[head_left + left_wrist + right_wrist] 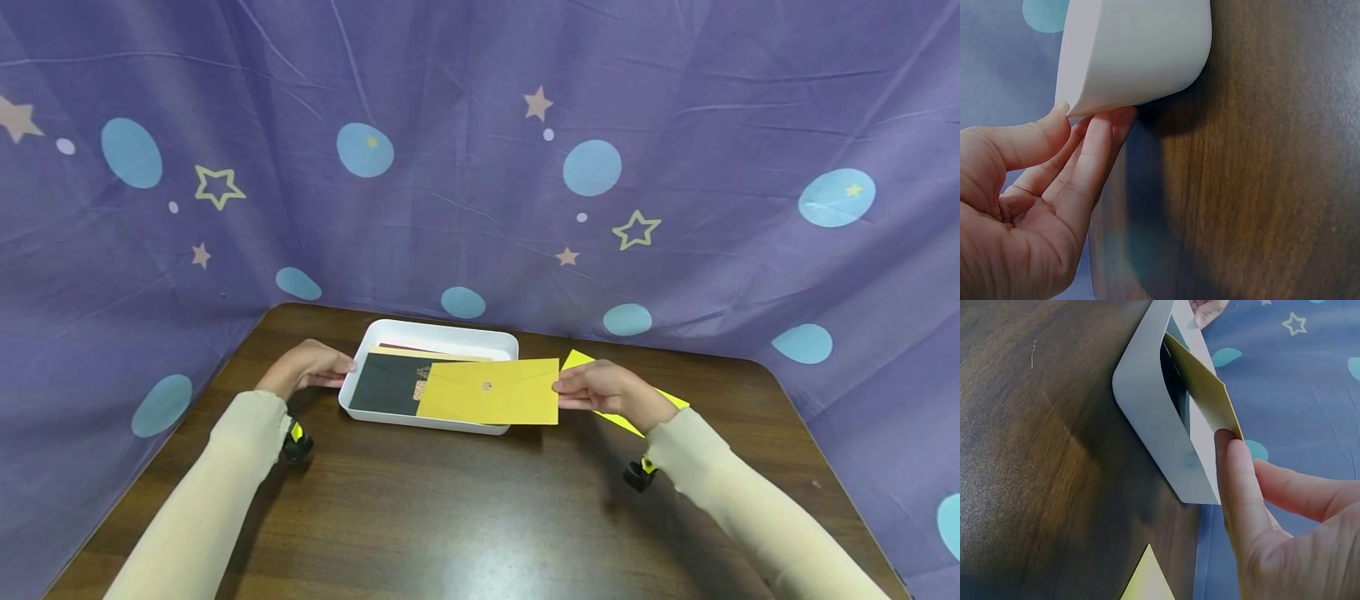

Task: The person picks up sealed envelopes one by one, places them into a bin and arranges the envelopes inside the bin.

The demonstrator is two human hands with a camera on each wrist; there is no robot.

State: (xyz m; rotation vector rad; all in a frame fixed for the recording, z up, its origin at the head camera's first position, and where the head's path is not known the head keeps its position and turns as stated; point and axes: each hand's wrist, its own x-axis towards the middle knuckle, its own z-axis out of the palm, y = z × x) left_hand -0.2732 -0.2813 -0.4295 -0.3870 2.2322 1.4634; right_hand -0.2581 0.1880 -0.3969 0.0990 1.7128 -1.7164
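A white tray (457,338) stands near the back of the table. In it lie a black envelope (384,390) with a gold print and patterned patch, and a cream one partly hidden behind it. My left hand (313,367) holds the tray's left end, thumb at the rim and fingertips against the outer wall, as the left wrist view shows. With my right hand (606,390) I pinch the right edge of a yellow envelope (517,396) that has a small round seal. This envelope slants over the tray's right part, its far end overlapping the black one.
Another yellow paper piece (579,359) lies on the table to the right, partly covered by my right hand. The brown wooden table (420,517) meets a purple curtain (465,167) with stars and blue ovals at its back and sides.
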